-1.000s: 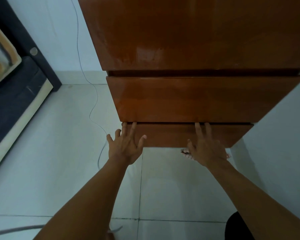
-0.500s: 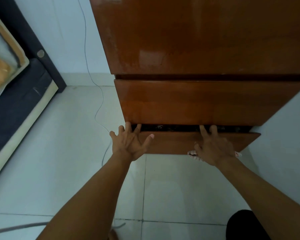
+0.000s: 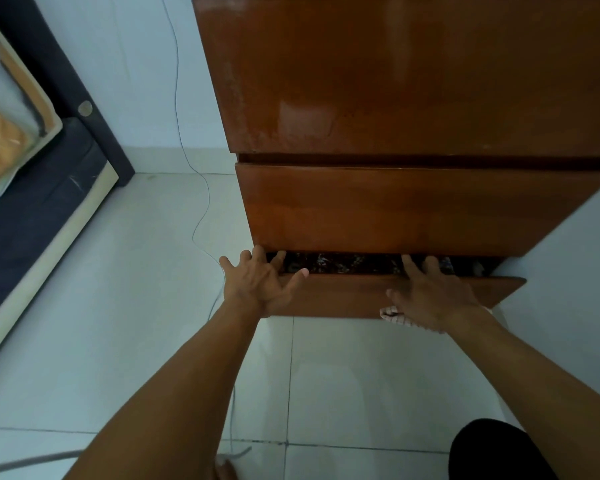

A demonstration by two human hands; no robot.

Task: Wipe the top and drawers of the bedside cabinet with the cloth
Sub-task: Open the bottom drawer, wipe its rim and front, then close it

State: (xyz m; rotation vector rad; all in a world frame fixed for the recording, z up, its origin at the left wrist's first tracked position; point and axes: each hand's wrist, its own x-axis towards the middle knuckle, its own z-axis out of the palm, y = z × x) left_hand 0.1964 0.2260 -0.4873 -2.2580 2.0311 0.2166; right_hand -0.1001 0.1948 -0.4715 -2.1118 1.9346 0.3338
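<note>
The bedside cabinet is glossy brown wood, seen from above, with its top (image 3: 395,81) filling the upper right. Below the top comes the upper drawer front (image 3: 413,209), which is closed. The lower drawer (image 3: 343,294) is pulled out a little, and a dark gap shows patterned contents inside. My left hand (image 3: 260,284) has its fingers hooked over the lower drawer's top edge at the left end. My right hand (image 3: 433,294) grips the same edge further right. A white checked cloth (image 3: 394,313) is pressed under its palm, and only a corner of it shows.
A bed (image 3: 32,188) with a dark frame stands at the left. A thin cable (image 3: 201,216) runs down the wall and across the tiled floor beside the cabinet. A white wall (image 3: 568,271) adjoins the cabinet's right side. My dark-clothed knee (image 3: 499,452) is at the bottom right.
The lower drawer has slid out toward me with both hands on its top edge. The gap above it has widened from closed to showing the contents.
</note>
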